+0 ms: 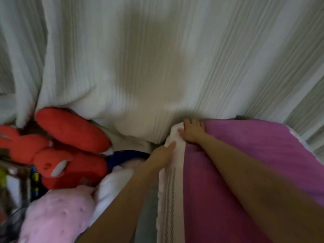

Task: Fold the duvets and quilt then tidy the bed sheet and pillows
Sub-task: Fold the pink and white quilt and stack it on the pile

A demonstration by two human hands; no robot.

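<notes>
A magenta duvet with a white edge band lies at the lower right, against a pale curtain. My right hand lies flat on the duvet's far corner, fingers spread over the white band. My left hand presses its straight fingers against the white band from the left side. The whole view is motion-blurred.
A pale green-white pleated curtain fills the upper frame. A red plush toy lies at the left, with a pink fluffy cushion, a white cushion and a dark blue item beside it.
</notes>
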